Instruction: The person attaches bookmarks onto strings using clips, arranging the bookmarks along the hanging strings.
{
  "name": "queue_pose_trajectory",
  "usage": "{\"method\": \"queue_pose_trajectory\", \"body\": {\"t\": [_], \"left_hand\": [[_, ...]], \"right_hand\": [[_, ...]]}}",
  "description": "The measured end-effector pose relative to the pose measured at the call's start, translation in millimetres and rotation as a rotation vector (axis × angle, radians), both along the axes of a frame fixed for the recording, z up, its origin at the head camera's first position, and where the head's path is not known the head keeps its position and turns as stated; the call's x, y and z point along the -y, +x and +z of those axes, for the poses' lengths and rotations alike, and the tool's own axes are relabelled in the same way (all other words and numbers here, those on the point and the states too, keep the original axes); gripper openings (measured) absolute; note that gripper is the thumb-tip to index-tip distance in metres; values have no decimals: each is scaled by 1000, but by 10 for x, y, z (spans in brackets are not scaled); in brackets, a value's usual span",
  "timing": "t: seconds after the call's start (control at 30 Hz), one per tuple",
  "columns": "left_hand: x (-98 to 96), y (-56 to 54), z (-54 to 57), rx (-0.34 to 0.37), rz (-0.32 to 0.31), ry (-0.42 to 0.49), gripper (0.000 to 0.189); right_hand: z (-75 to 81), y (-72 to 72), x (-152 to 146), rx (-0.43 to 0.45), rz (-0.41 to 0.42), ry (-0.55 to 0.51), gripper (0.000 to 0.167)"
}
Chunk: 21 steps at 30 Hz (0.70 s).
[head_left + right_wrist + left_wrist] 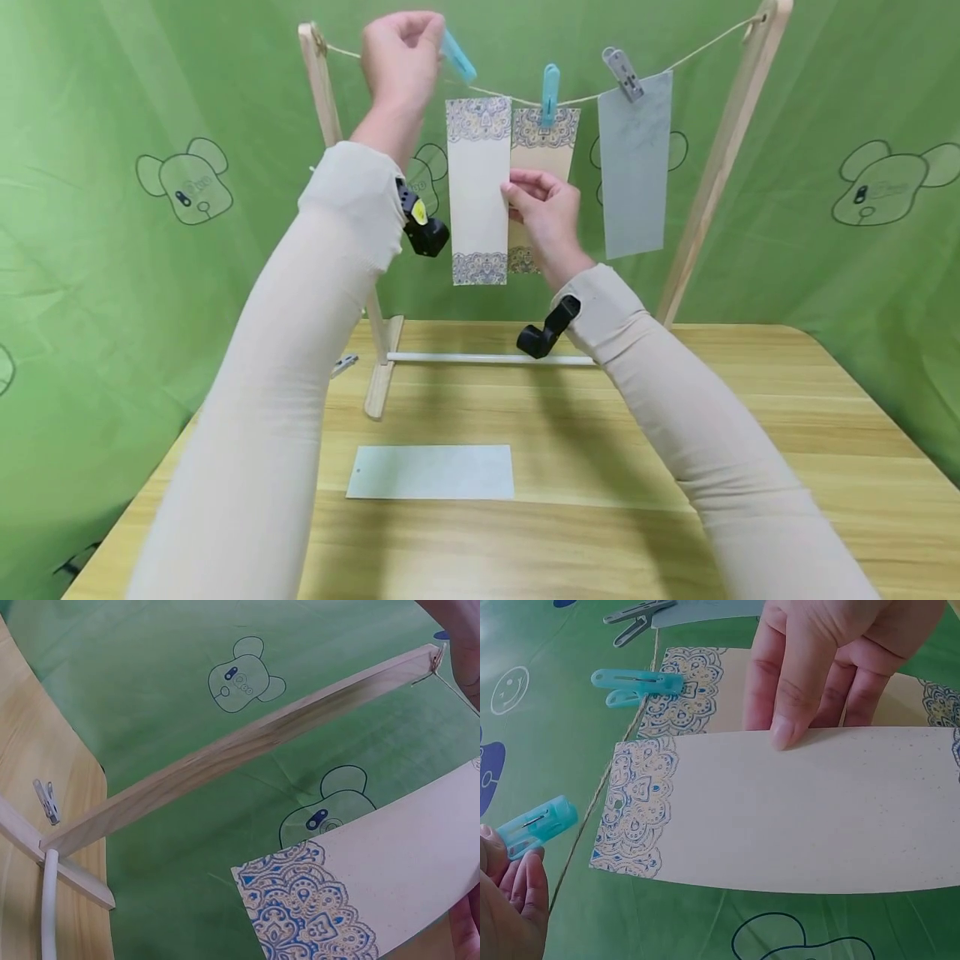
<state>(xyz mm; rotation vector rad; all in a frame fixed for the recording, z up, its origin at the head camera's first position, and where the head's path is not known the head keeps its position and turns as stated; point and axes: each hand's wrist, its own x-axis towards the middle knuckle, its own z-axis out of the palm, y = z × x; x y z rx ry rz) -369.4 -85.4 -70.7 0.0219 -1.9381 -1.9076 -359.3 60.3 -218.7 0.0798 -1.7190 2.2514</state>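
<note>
- My left hand [402, 58] pinches a light-blue clothespin [459, 57], whose other end is just beside the rope [708, 47].
- My right hand [551, 212] pinches the right edge of the patterned bookmark card [480, 192]; it is upright, in front of a second patterned card [709, 694].
- The left wrist view gives what the head view does not: a small hole near the card's upper end. Whether this end touches the rope, I cannot tell.
- Another blue clothespin [551, 92] fixes the second card on the rope; a grey clothespin [623, 73] holds a grey-blue card [636, 171].
- On the table [810, 417], nearer its left edge, a pale blue card [431, 472] lies flat.
- Toward the table's far left corner lies a loose clothespin [46, 801], partly behind my sleeve [262, 350] in the head view, whole in the right wrist view.
</note>
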Motion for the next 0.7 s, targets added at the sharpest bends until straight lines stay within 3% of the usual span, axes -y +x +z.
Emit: {"method": "queue_pose_trajectory", "body": {"t": [0.7], "left_hand": [[-41,-31,-2,69,40,24,13]], "right_hand": [[95,1,30,7,-16,-1,19]]}}
